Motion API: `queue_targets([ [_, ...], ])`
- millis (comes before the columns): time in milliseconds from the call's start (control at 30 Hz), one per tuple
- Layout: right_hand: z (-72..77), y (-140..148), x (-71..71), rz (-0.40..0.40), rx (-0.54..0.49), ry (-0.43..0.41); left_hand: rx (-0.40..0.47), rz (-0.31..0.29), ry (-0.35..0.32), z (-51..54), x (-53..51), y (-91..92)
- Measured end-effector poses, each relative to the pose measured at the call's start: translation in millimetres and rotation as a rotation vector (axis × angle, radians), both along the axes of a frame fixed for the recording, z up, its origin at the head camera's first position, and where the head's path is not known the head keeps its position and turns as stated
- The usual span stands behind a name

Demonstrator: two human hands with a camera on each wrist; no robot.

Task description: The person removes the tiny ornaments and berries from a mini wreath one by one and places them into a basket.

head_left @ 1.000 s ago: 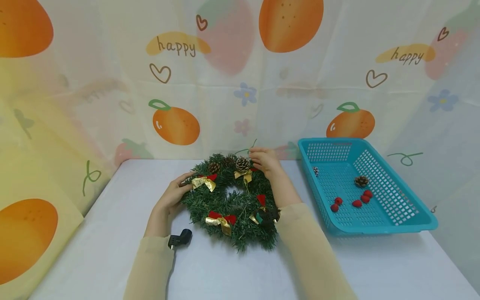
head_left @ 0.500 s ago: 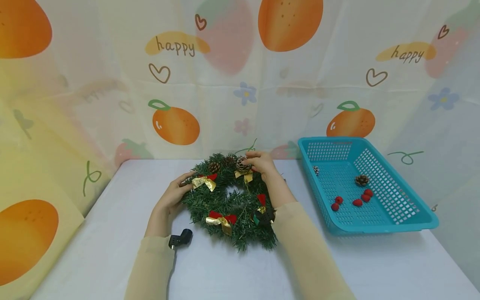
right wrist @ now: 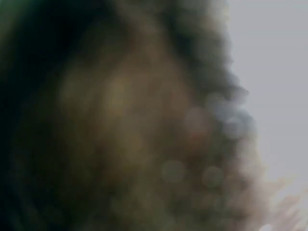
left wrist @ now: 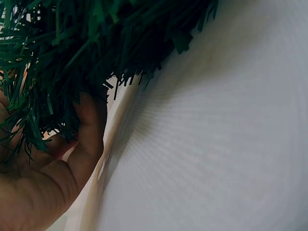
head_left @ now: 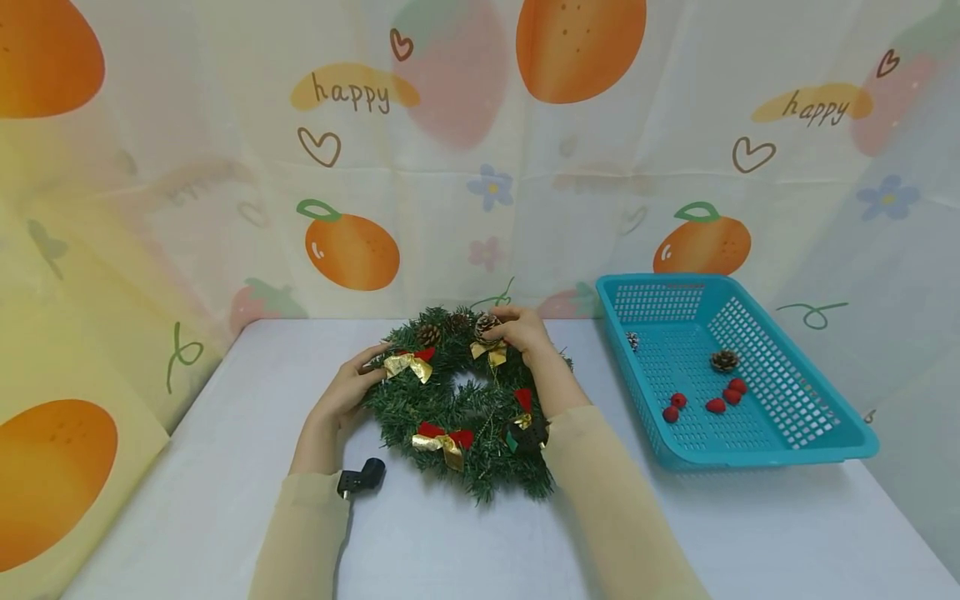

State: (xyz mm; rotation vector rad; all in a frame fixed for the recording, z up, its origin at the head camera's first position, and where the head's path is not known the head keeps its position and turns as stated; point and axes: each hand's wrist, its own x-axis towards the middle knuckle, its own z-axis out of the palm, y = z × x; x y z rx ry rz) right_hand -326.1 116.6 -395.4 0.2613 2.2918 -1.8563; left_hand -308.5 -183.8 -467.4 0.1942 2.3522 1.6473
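Note:
A green wreath [head_left: 480, 408] with gold-and-red bows lies on the white table. My left hand [head_left: 347, 390] grips its left edge; in the left wrist view the fingers [left wrist: 90, 130] curl under the green tips. At the back right of the wreath, my right hand [head_left: 523, 335] pinches a frosted pine cone [head_left: 486, 325] just above a gold bow [head_left: 489, 353]. Another pine cone [head_left: 428, 335] sits further left among the needles, near the left bow [head_left: 408, 365]. The right wrist view is too blurred to show the fingers.
To the right stands a blue plastic basket [head_left: 750, 460]. It holds a brown pine cone [head_left: 724, 360], several red berries [head_left: 716, 406] and a small frosted piece [head_left: 633, 341]. A printed cloth [head_left: 450, 192] hangs behind the table [head_left: 420, 542].
My right hand has moved left and slightly down from the wreath's back right edge onto the frosted pine cone. The left hand keeps its place on the wreath.

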Motion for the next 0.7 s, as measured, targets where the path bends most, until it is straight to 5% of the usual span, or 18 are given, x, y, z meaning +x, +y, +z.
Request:
queue_targets([
  [700,-0.1,-0.8,1.3,-0.008,0.041,0.010,-0.010,-0.001,0.004,-0.9,-1.2,-0.3],
])
